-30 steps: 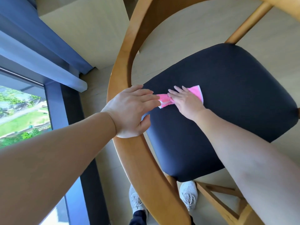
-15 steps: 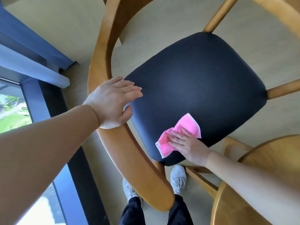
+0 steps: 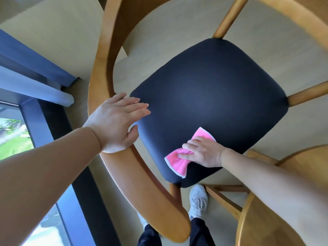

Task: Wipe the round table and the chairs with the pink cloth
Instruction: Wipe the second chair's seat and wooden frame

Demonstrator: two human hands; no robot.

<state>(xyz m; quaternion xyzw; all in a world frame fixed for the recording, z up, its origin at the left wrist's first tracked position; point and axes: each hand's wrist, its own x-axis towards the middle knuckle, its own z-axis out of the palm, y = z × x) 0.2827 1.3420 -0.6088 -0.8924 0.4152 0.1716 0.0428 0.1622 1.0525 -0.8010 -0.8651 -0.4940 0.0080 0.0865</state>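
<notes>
A wooden chair with a curved backrest point(image 3: 124, 167) and a dark navy seat point(image 3: 209, 96) fills the view from above. My right hand point(image 3: 204, 151) holds the bunched pink cloth point(image 3: 179, 162) against the near corner of the seat, fingers curled into its middle. My left hand point(image 3: 115, 125) rests on the curved backrest with its fingers straight, reaching over the seat's left edge. The round wooden table point(image 3: 284, 213) shows at the lower right, partly under my right forearm.
A window with a dark frame point(image 3: 53, 132) and blue-grey curtains runs along the left. My feet in grey sneakers point(image 3: 197, 201) stand on the pale floor just below the seat. Chair legs and rungs stick out around the seat.
My right hand has dragged the pink cloth from the seat's left edge by my left hand down to the near corner, where it is now more bunched. My left hand stays on the backrest.
</notes>
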